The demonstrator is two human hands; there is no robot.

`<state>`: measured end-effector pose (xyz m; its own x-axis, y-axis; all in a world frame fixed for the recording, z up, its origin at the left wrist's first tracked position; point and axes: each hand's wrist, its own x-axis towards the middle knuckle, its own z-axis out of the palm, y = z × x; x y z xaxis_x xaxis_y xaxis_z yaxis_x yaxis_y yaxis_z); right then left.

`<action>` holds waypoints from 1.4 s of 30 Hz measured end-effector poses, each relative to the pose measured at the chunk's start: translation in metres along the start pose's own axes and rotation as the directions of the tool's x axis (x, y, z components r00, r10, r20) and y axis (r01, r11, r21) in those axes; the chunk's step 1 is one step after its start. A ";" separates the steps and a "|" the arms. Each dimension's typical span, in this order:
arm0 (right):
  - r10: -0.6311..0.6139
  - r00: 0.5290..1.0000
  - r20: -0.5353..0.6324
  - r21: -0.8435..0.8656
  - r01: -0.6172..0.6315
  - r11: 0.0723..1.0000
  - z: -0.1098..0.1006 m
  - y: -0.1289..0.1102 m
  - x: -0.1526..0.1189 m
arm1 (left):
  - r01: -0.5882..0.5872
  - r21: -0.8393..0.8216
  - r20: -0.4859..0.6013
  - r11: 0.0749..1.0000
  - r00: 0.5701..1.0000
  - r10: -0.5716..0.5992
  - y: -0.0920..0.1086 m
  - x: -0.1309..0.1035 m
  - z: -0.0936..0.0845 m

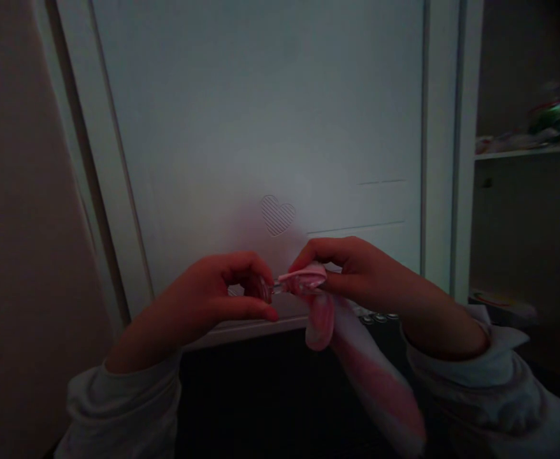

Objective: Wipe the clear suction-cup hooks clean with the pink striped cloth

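In front of a white panel both hands meet at a pink and white piece of soft fabric [315, 277]. Its long tapering tail [380, 376] hangs down to the right, and a shorter rounded lobe [320, 325] hangs beside it. My right hand [356, 271] is closed, pinching the gathered upper part between thumb and fingers. A small clear, shiny piece [278, 286] juts from the fabric toward my left hand [222, 290]. The left fingers are curled around that clear piece's end, which they partly hide. What kind of item the fabric is, I cannot tell.
The white panel [260, 115] with an engraved heart [278, 215] stands just behind the hands. At right, an open shelf [531, 152] carries a green bottle-like container [550, 118] and small items. Below the hands is a dark surface [251, 395]. A wall [16, 242] borders the left.
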<state>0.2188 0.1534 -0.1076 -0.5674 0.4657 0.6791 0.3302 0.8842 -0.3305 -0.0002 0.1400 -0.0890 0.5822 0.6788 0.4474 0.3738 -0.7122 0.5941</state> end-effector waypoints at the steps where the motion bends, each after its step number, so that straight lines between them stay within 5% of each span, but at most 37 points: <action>1: -0.003 1.000 -0.001 -0.002 0.003 1.000 0.000 0.000 0.000 | 0.006 0.012 0.004 1.000 1.000 -0.006 0.001 0.000 0.000; 9: -0.092 0.990 -0.109 -0.144 0.076 0.987 0.003 -0.005 0.002 | 0.094 0.149 0.015 0.984 0.995 -0.098 -0.009 0.005 -0.015; 15: -0.166 0.978 -0.127 -0.287 0.124 0.950 0.006 -0.011 0.006 | 0.054 0.170 0.017 0.984 0.998 -0.057 -0.018 0.014 -0.019; 22: -0.107 0.992 -0.067 -0.163 0.095 0.982 0.008 -0.006 0.004 | 0.130 0.149 0.080 0.980 0.986 -0.143 -0.015 0.004 -0.022; 25: -0.108 0.992 -0.067 -0.151 0.097 0.984 0.007 -0.002 0.004 | 0.073 0.109 0.128 0.991 0.988 -0.087 -0.015 0.001 -0.021; 29: -0.149 0.980 -0.133 -0.258 0.111 0.960 0.005 0.001 0.004 | 0.047 0.136 0.059 0.990 0.997 -0.055 -0.016 0.008 -0.012; 36: -0.218 0.958 -0.189 -0.365 0.137 0.921 0.004 0.001 0.004 | 0.060 -0.072 0.026 0.996 0.998 -0.058 -0.020 0.020 0.002; 42: -0.284 0.947 -0.153 -0.481 0.179 0.858 0.011 -0.001 0.008 | 0.112 0.037 -0.074 0.993 0.991 -0.109 -0.015 0.017 -0.001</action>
<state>0.2060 0.1569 -0.1090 -0.5157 0.1845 0.8367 0.5445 0.8245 0.1538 0.0034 0.1623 -0.0894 0.4831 0.7640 0.4277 0.4635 -0.6376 0.6153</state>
